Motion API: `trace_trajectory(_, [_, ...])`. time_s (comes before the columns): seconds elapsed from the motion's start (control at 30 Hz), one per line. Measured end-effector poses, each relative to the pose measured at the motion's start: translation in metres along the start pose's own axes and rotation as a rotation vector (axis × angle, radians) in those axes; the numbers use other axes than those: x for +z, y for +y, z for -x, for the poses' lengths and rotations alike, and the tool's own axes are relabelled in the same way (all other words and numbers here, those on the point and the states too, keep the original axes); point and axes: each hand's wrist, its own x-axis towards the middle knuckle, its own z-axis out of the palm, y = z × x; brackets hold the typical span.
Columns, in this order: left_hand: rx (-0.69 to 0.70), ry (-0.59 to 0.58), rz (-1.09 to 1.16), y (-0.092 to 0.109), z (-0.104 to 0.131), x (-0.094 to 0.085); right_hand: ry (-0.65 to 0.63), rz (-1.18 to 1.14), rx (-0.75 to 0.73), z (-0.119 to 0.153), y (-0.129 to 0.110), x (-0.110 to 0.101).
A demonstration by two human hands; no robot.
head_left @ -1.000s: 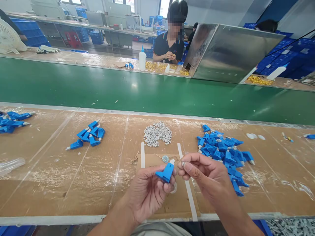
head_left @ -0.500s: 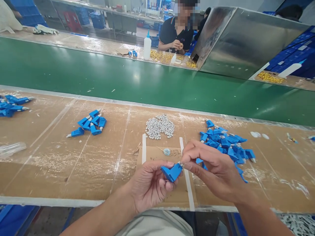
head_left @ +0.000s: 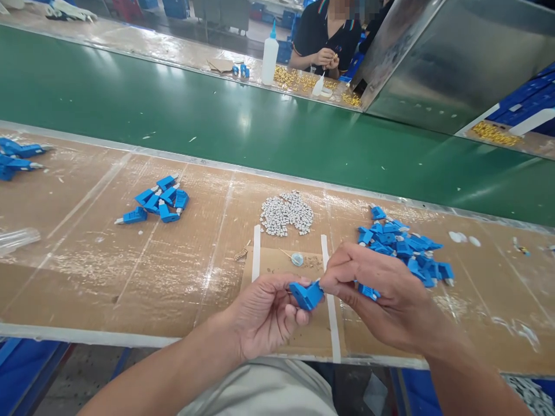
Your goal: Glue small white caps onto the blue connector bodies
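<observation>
A blue angled plastic part (head_left: pixel 307 296) is held by my left hand (head_left: pixel 264 315) between thumb and fingers, above a cardboard sheet (head_left: pixel 299 341) with white tape strips. My right hand (head_left: pixel 377 294) pinches the part's right end, where a small pale tip shows; the fingertips hide most of it. Behind my hands lies a pile of small grey-white pieces (head_left: pixel 286 214). Many blue parts (head_left: pixel 403 245) are heaped to the right, partly behind my right hand, and a smaller group of blue parts (head_left: pixel 165 199) lies to the left.
A small round dish (head_left: pixel 297 259) with a thin stick sits beyond my hands. More blue parts (head_left: pixel 19 156) lie far left. Past the green belt (head_left: pixel 234 121), a person (head_left: pixel 325 43) handles small golden pieces beside a white bottle (head_left: pixel 269 58) and a metal cover (head_left: pixel 459 63).
The view has tilted down and shifted slightly. The blue part has turned a little in my left hand, and my right fingers now cover more of its tip.
</observation>
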Motion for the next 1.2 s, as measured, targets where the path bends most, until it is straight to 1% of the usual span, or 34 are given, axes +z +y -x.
trace_trajectory(0.17, [-0.012, 0.025, -0.021, 0.002, -0.002, -0.001, -0.048, 0.068, -0.036, -0.001, 0.001, -0.004])
trace_trajectory(0.27, [-0.013, 0.033, -0.026, 0.003, -0.003, -0.002, -0.060, 0.084, -0.052, -0.001, 0.003, -0.003])
trace_trajectory(0.4, [-0.007, 0.053, -0.028, 0.004, -0.004, -0.005, -0.042, 0.067, -0.085, -0.001, 0.006, 0.000])
trace_trajectory(0.5, [0.015, 0.059, -0.031, 0.004, -0.003, -0.004, -0.030, 0.029, -0.088, -0.001, 0.007, -0.001])
trace_trajectory(0.57, [0.045, 0.063, -0.047, 0.003, -0.001, 0.000, 0.024, -0.042, -0.082, 0.000, 0.007, -0.004])
trace_trajectory(0.63, [0.108, 0.065, -0.080, 0.001, 0.001, 0.004, 0.171, -0.157, -0.013, 0.005, 0.008, -0.006])
trace_trajectory(0.7, [0.174, 0.055, -0.131, -0.001, 0.003, 0.007, 0.339, -0.311, 0.167, 0.011, 0.010, -0.005])
trace_trajectory(0.73, [0.212, 0.046, -0.151, -0.002, 0.003, 0.008, 0.385, -0.414, 0.276, 0.014, 0.011, -0.001])
trace_trajectory(0.77, [0.242, 0.036, -0.165, -0.003, 0.003, 0.009, 0.392, -0.536, 0.376, 0.017, 0.011, 0.003])
trace_trajectory(0.83, [0.292, 0.026, -0.195, -0.006, 0.002, 0.009, 0.321, -0.813, 0.522, 0.020, 0.010, 0.017])
trace_trajectory(0.9, [0.329, 0.021, -0.246, -0.008, 0.000, 0.008, 0.228, -1.084, 0.578, 0.021, 0.007, 0.033])
trace_trajectory(0.97, [0.363, 0.007, -0.317, -0.010, -0.001, 0.008, 0.201, -1.261, 0.598, 0.021, 0.004, 0.047])
trace_trajectory(1.07, [0.426, -0.001, -0.415, -0.014, -0.002, 0.008, 0.254, -1.383, 0.615, 0.019, 0.002, 0.061])
trace_trajectory(1.2, [0.472, 0.020, -0.459, -0.018, 0.000, 0.011, 0.310, -1.457, 0.615, 0.017, 0.004, 0.068])
